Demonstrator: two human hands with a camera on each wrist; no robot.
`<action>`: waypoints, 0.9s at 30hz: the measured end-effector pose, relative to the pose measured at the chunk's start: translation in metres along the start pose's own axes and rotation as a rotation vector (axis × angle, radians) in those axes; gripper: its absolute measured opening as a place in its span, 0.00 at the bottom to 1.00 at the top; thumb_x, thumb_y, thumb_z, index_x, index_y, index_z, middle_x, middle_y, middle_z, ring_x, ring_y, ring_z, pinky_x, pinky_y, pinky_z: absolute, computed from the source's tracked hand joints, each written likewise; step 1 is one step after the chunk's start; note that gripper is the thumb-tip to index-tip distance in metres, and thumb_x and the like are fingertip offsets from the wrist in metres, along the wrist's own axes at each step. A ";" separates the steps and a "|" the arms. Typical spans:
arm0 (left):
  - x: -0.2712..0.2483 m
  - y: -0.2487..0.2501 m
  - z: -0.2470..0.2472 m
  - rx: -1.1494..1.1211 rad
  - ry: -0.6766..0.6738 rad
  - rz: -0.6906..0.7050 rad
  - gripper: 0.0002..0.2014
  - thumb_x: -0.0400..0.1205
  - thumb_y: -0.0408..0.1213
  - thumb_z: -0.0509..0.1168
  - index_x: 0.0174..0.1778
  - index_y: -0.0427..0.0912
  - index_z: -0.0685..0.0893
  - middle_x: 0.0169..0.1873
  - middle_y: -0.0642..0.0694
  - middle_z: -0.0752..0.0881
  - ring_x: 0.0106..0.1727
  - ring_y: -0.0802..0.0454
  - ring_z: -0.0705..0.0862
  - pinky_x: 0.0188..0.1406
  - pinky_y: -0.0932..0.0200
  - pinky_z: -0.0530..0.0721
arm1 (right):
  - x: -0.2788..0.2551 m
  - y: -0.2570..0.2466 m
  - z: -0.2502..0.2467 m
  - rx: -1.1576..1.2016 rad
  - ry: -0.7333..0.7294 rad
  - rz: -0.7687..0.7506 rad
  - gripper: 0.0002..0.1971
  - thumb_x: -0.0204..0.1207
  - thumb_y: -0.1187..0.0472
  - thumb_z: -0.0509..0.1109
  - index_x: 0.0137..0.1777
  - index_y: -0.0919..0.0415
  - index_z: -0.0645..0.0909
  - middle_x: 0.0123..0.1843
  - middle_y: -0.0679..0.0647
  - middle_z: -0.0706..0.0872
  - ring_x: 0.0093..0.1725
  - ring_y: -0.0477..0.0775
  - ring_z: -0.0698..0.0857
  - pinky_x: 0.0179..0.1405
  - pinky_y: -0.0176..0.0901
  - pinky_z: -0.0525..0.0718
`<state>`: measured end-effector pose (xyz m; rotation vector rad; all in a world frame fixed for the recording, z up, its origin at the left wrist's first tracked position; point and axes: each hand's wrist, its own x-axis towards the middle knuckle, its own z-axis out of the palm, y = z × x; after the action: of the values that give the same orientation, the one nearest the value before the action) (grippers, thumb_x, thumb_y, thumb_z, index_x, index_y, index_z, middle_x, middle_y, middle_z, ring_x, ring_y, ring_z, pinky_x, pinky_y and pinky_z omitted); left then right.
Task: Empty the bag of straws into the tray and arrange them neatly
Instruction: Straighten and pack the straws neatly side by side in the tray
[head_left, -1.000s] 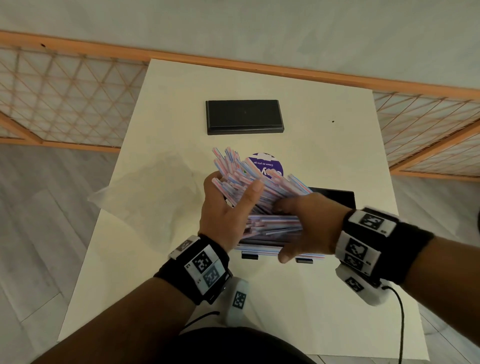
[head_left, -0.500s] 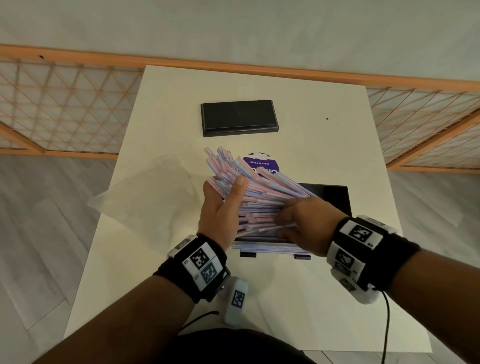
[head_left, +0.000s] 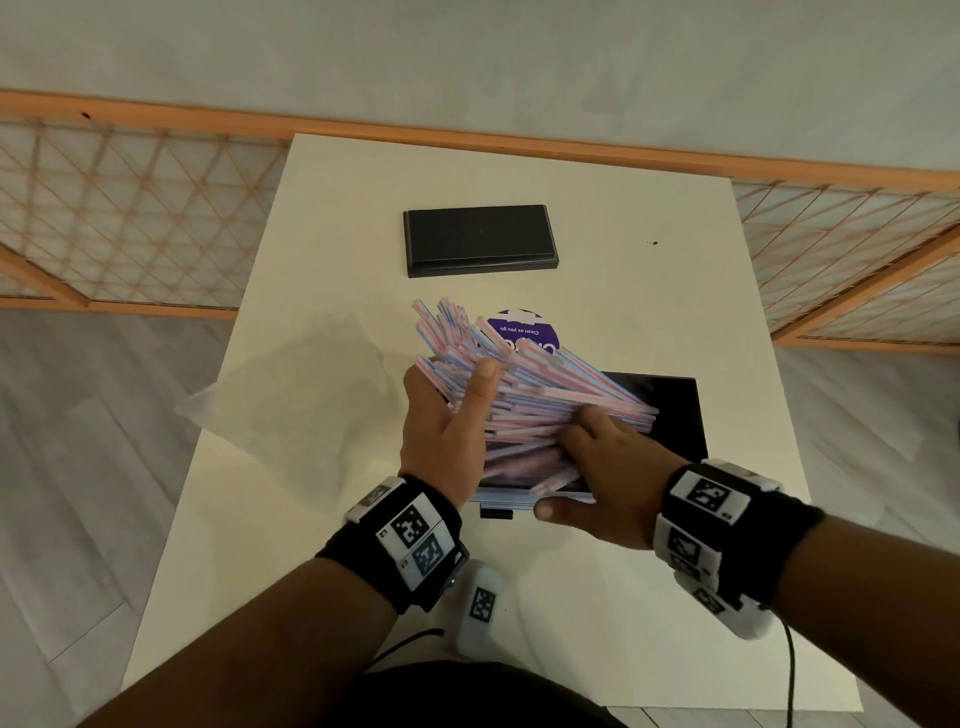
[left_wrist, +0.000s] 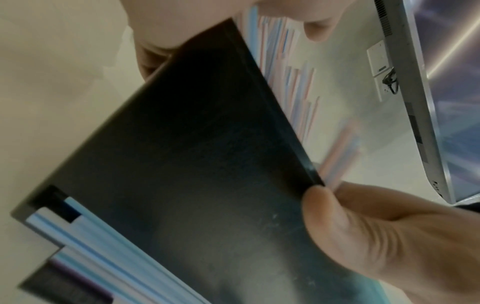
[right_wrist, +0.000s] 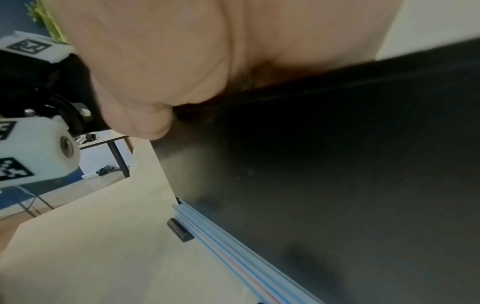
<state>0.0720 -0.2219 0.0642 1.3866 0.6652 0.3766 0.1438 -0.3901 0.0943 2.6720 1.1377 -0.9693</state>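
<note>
A thick bundle of pink-and-blue striped straws fans out over the black tray at the table's middle. My left hand grips the bundle's left end, thumb across the top. My right hand has its fingers curled over the straws' right part, and its thumb lies along the tray's near wall. In the left wrist view the tray's dark wall fills the frame, with straws beyond it. A few straws lie along the tray's bottom edge on the table. The empty clear bag lies to the left.
A second flat black tray sits at the far middle of the white table. A round purple sticker shows behind the straws. Orange lattice fencing runs along the table's far side and both flanks.
My right hand has slid back toward me along the straws, its thumb now at the tray's near wall. My left hand keeps its grip, and the bundle fans out wider.
</note>
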 end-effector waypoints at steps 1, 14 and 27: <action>0.000 -0.001 0.000 -0.001 0.016 0.002 0.26 0.75 0.68 0.68 0.64 0.60 0.74 0.61 0.55 0.88 0.64 0.53 0.88 0.68 0.40 0.85 | 0.000 0.000 0.000 -0.011 0.008 0.004 0.47 0.59 0.18 0.47 0.68 0.53 0.71 0.65 0.51 0.72 0.64 0.58 0.78 0.62 0.51 0.79; -0.006 0.006 -0.005 -0.120 0.021 -0.019 0.29 0.80 0.57 0.71 0.60 0.35 0.72 0.46 0.51 0.83 0.44 0.69 0.86 0.46 0.69 0.84 | 0.011 -0.023 -0.006 -0.057 0.033 0.105 0.51 0.59 0.16 0.57 0.73 0.53 0.69 0.69 0.54 0.80 0.69 0.61 0.79 0.68 0.53 0.77; 0.001 0.005 0.002 -0.058 0.048 -0.122 0.35 0.74 0.67 0.66 0.67 0.44 0.73 0.53 0.52 0.88 0.55 0.54 0.90 0.60 0.48 0.88 | 0.014 -0.028 -0.013 0.028 0.013 0.105 0.52 0.56 0.17 0.64 0.74 0.53 0.70 0.71 0.54 0.78 0.68 0.59 0.79 0.67 0.51 0.80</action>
<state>0.0749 -0.2216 0.0688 1.2789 0.7688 0.3301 0.1389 -0.3570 0.1008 2.7324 0.9821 -0.9590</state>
